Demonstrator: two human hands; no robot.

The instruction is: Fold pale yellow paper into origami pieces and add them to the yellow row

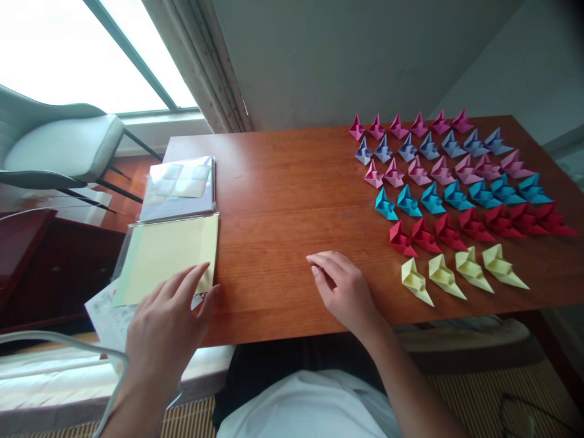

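Note:
My left hand (168, 316) is over the near right corner of a stack of pale yellow paper (168, 249), fingers apart and nothing held; whether the fingertips touch the paper cannot be told. Resting above the middle of the wooden table (274, 213), my right hand (340, 286) has its fingers curled together with nothing visible in them. To its right lie several folded yellow paper shapes (415, 280), the nearest row. Behind them are rows of red (401, 237), blue (385, 204), pink (374, 174), lavender (364, 152) and magenta (357, 128) ones.
Behind the yellow stack lies a clear-wrapped packet of paper (177, 188). A printed sheet (109, 316) sticks out at the table's left edge. A grey chair (64, 146) stands at the back left by the window. A white cable (68, 344) runs beside my left forearm.

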